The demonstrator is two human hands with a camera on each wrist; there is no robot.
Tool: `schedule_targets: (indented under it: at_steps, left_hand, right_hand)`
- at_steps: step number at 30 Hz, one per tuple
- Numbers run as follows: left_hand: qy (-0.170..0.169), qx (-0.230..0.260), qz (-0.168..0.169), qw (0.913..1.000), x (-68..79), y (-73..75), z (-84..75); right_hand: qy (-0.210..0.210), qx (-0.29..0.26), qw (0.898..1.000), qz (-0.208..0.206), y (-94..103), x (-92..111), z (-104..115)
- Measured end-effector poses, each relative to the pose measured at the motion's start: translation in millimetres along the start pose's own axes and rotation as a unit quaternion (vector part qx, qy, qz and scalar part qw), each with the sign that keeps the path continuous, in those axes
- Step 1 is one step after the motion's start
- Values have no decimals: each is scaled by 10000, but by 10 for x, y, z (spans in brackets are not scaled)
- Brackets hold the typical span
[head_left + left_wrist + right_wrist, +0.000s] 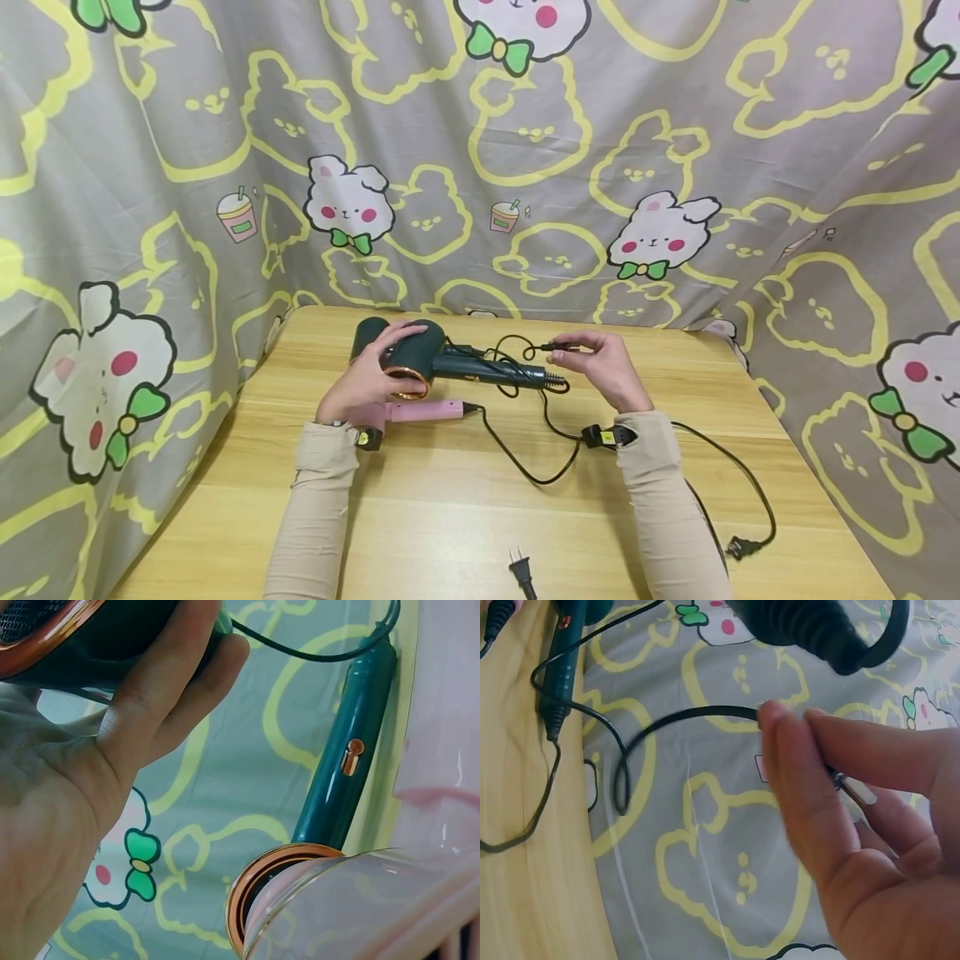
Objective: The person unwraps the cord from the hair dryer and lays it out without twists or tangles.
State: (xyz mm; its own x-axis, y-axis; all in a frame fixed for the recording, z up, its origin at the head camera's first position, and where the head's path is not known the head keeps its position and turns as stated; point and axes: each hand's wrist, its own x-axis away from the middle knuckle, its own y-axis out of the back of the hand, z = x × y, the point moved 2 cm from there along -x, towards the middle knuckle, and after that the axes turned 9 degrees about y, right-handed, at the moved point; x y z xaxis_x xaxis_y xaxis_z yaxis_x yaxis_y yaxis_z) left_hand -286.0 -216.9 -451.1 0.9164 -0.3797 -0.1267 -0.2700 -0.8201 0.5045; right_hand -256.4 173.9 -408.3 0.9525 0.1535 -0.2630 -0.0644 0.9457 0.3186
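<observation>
My left hand (369, 375) grips the head of a dark green hair dryer (487, 371) with a copper rim, its handle pointing right. In the left wrist view the fingers lie along the side of its head. A second dark green hair dryer (341, 765), with a copper switch on its handle, lies beside it. My right hand (606, 367) pinches a black plug (558, 347) between thumb and fingers; its metal prongs (859, 790) show past the fingers. From the plug, a thin black cord (705, 711) loops over toward the green handles.
A pink hair dryer (423, 410) lies nearer me, its black cord (517, 467) curving right beneath my right wrist. Two loose black plugs rest on the wooden table (435, 533): one plug (521, 571) at the front, another plug (742, 547) at right. Patterned curtain (450, 167) surrounds the table.
</observation>
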Motion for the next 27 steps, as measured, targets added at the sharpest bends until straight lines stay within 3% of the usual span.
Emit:
schedule_targets:
  at_steps: [6, 16, 27]
  left_hand:
    - [-47, -54, 60, 10000, -8, -25, 5]
    - [-121, -78, 75, 9999, -23, -49, -3]
    - [46, -94, 82, 9999, -30, -65, 11]
  right_hand:
    - [281, -715, 9969, -185, -46, -14, 77]
    - [967, -1547, 9831, -128, -112, 30, 319]
    - [1691, -1961, 9658, 141, -178, 122, 589]
